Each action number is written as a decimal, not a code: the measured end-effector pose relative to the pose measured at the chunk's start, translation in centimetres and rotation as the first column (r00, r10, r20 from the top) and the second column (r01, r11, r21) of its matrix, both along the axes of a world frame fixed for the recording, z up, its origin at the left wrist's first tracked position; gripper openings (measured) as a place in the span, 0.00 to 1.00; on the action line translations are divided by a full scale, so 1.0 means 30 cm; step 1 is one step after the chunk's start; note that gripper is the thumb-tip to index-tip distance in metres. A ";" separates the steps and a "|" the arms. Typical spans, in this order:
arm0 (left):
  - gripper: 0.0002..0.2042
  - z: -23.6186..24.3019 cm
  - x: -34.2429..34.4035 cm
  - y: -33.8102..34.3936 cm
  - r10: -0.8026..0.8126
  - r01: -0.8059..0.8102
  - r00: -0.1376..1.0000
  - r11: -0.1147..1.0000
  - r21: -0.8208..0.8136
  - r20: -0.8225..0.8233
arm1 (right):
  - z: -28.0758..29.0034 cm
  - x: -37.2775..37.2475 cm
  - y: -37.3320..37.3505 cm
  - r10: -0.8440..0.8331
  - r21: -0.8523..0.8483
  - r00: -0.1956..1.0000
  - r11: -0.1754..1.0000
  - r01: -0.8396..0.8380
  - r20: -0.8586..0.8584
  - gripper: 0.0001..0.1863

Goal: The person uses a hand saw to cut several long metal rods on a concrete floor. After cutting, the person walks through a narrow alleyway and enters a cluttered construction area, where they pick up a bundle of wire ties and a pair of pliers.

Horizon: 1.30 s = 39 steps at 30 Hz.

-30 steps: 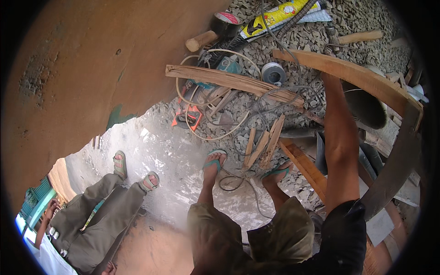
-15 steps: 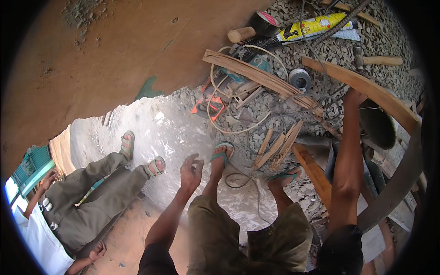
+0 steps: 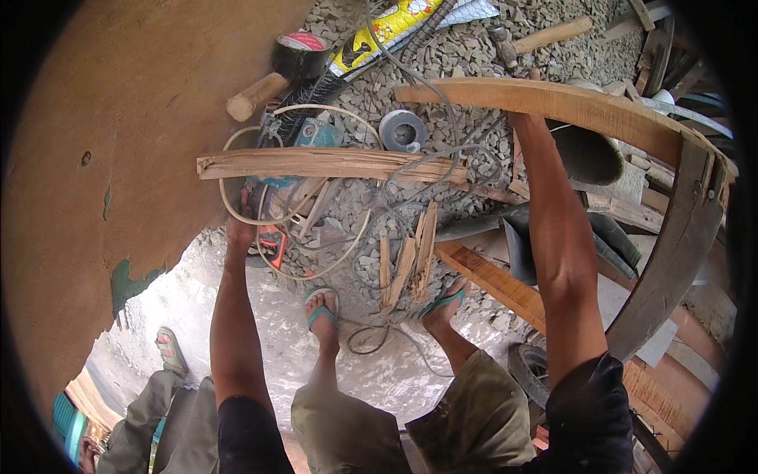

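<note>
Closest to us are our green-strapped flip-flops [image 3: 325, 317], on our side of the rough, split, light-brown wooden plank [image 3: 316, 163] (using that as the landmark). Also on our side of it lie three splintered strips of pale wood [image 3: 404, 268]. Our left hand [image 3: 240, 227] is just this side of the plank's left end, right by an orange-and-black tool handle [image 3: 273, 243]; the fingers are partly hidden, so we can't tell if it's holding anything. Just past the plank sit a teal power tool [image 3: 319, 134] and a round grey roll [image 3: 404, 134]. Beyond its right end, our right hand [image 3: 527, 122] is wrapped around a long orange-brown wooden beam [image 3: 568, 99]. Farthest past the plank, there's a wooden-handled hammer [image 3: 545, 37] and a yellow patterned wrap [image 3: 392, 28] on grey gravel [image 3: 454, 59].
</note>
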State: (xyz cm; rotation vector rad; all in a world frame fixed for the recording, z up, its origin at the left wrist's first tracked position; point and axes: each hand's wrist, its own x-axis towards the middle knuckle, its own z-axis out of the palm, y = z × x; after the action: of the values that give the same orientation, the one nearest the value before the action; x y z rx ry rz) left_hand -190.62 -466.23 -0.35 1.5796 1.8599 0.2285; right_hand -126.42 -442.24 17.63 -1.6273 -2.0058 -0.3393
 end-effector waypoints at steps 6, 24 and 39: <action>0.23 -0.080 -0.048 -0.010 -0.070 0.050 0.984 0.991 0.124 0.162 | 0.119 -0.157 -0.089 -0.126 -0.189 0.944 0.980 0.070 -0.306 0.23; 0.13 0.108 0.033 -0.002 0.265 -0.298 0.941 0.943 0.148 0.210 | 0.285 -0.286 -0.332 -0.297 -0.308 -0.208 0.951 0.019 -0.932 0.18; 0.13 0.283 0.108 -0.079 0.251 -0.196 0.963 0.905 0.378 -0.100 | 0.475 -0.303 -0.410 -0.306 -0.292 -0.057 0.939 -0.180 -0.950 0.02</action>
State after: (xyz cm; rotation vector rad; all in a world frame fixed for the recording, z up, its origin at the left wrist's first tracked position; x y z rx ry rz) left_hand -187.38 -468.59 8.13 1.6547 2.2155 0.6079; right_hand -135.51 -454.54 31.88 -1.3209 -0.6810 1.0751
